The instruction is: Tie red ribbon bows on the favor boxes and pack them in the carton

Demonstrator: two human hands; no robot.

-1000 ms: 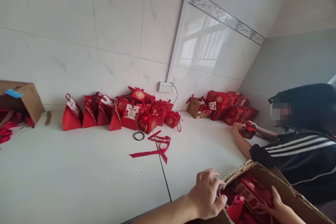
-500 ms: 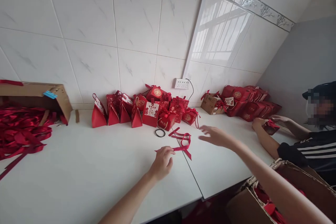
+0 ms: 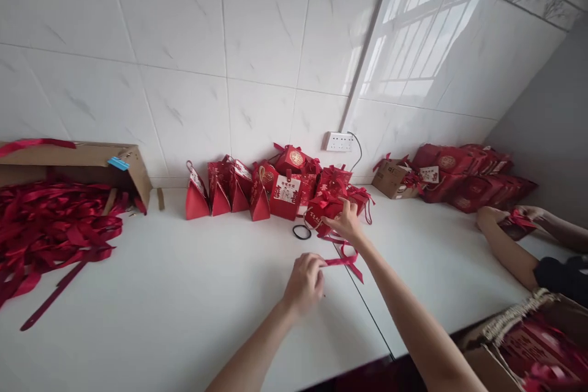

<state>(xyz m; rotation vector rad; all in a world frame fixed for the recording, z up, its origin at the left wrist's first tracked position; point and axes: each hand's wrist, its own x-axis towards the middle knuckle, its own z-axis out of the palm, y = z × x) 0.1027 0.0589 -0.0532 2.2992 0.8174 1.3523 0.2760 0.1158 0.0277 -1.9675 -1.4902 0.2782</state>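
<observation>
My left hand (image 3: 304, 282) is closed over the table, pinching one end of a red ribbon (image 3: 353, 262) whose looped length trails to the right. My right hand (image 3: 348, 223) reaches over the ribbon to a small red gift box (image 3: 316, 215) with a bow and gold lettering, and its thumb and fingers close around the box's right side. Part of the box is hidden by that hand. Just left of the box lies a black ring (image 3: 302, 232). More red gift boxes (image 3: 285, 199) stand in a row along the wall, some with white printed tags.
At the left, red ribbons (image 3: 59, 220) spill from a cardboard box (image 3: 142, 174). Red boxes (image 3: 482, 187) are piled at the back right beside a small carton (image 3: 390, 179). A co-worker's hands (image 3: 493, 215) hold a red box. An open carton (image 3: 496, 367) occupies the lower right.
My right hand has moved left and forward onto the red gift box. My left hand keeps its pinch on the ribbon. The view has swung slightly left.
</observation>
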